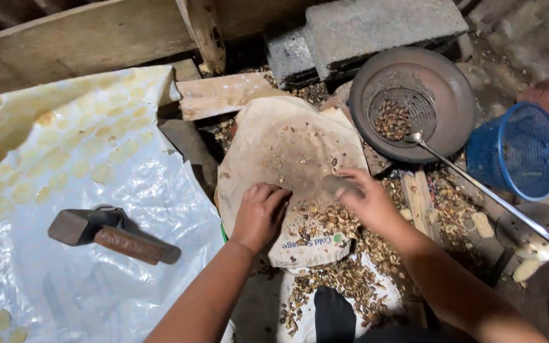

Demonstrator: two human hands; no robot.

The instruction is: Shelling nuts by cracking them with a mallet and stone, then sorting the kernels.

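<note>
Looking down from the head camera, both bare hands rest on a worn, dusty sack (287, 143) that is spread over a low mound. The left hand (260, 213) lies knuckles up, its fingers curled together and pressed on the cloth at the edge of a heap of broken brown shells (325, 222). The right hand (366, 200) is just beside it, over the same heap — it seems closed on a small grey piece (338, 185), but the blur does not let me tell what this piece is.

More shells lie scattered below the sack and on the ground to the right. Well apart on the left, a heavy hammer (112, 234) with a rusty handle lies on a pale plastic sheet (65, 159).

Above right stands a round dark pan (443, 95), and in it a wire strainer (401, 111) holding brown kernels. A long metal ladle (484, 190) leans across the pan's rim, near a blue mesh basket (519, 149). A grey concrete block (376, 28) sits behind the pan.
</note>
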